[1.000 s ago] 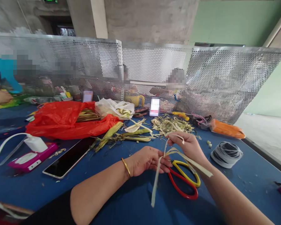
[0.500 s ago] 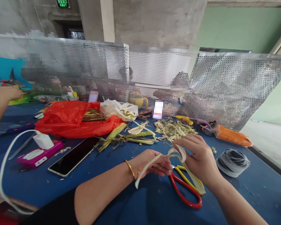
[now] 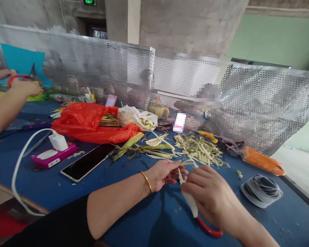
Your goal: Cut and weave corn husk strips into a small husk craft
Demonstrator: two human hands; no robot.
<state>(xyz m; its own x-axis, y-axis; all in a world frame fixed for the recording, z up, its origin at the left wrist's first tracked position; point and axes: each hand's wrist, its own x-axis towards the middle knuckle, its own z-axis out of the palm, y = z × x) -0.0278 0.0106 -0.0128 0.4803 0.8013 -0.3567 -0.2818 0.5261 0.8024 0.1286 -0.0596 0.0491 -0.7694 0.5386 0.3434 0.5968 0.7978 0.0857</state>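
Note:
My left hand point(image 3: 164, 175), a gold bangle at its wrist, pinches a pale strip of corn husk between thumb and fingers. Close on its right, my right hand point(image 3: 208, 195) has its fingers curled round the same husk. A broader tail of the husk strip point(image 3: 192, 206) hangs below the right hand, and a thin loop of it arches above the two hands. Under the right hand lie scissors, of which only a red handle point(image 3: 211, 231) shows. Beyond the hands is a heap of shredded husk point(image 3: 201, 149), with larger husk pieces point(image 3: 128, 145) to its left.
A red plastic bag point(image 3: 79, 120) and white bag point(image 3: 134, 118) hold husks. Left lie a phone point(image 3: 89, 163) and purple power strip point(image 3: 63, 152); right, wrapped dark cord point(image 3: 261, 192) and an orange packet point(image 3: 262, 161). A perforated screen point(image 3: 185, 75) stands behind. A co-worker's hand point(image 3: 25, 87) holds scissors by a blue sheet.
My right hand has come lower and nearer, turning over with the husk and now covering most of the scissors. The left hand keeps its pinch. The view has shifted left and tilted.

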